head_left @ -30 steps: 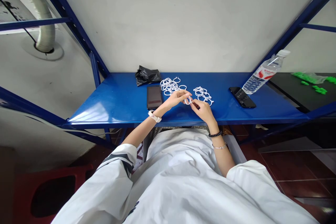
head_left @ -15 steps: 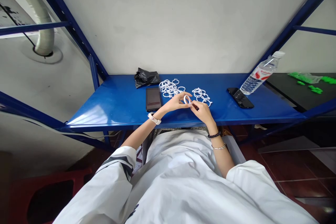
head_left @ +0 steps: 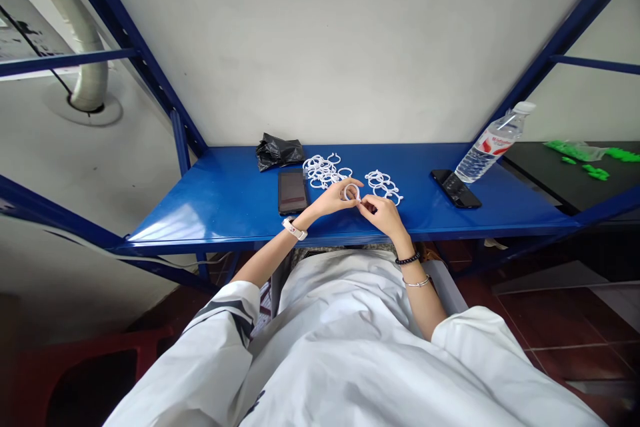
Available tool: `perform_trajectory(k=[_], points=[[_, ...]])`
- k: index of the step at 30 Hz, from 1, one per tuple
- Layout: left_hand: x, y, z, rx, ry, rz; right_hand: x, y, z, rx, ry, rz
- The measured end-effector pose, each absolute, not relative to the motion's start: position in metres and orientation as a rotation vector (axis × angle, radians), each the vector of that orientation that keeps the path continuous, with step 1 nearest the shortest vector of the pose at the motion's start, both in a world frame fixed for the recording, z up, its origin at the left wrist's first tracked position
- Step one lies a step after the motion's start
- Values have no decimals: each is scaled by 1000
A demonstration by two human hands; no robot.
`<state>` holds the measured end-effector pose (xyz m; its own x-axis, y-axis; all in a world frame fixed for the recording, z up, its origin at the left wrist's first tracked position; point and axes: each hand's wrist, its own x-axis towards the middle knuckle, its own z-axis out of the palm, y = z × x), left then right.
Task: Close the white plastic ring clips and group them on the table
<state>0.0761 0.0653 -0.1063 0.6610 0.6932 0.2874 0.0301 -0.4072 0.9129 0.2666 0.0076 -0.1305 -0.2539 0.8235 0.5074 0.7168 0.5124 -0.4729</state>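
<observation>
A white plastic ring (head_left: 345, 192) is held between my two hands above the front part of the blue table. My left hand (head_left: 334, 200) grips its left side, thumb below and fingers curled behind. At the ring's lower right, my right hand (head_left: 384, 213) pinches a small part of it with thumb and forefinger; the fingertips hide the detail. Beyond my left hand lies a tangled pile of white rings (head_left: 320, 170). A smaller group of white rings (head_left: 381, 181) rests just behind my right hand.
Left of the big pile lies a dark tablet-like device (head_left: 293, 192), with a crumpled black plastic bag (head_left: 278, 151) behind it. A black phone (head_left: 457, 190) and a water bottle (head_left: 490, 147) are on the right of the blue table (head_left: 240, 213). Green pieces (head_left: 595, 172) lie on a neighbouring dark surface.
The ring has turned to show its round opening more squarely and has shifted slightly left with my hands. Both hands keep their hold.
</observation>
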Motion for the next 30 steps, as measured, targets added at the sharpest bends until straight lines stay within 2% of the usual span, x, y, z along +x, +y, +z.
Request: perform_trajectory(k=[30], points=[[75, 63, -104, 1985, 731, 679, 267, 5, -128, -1230, -2039, 231]])
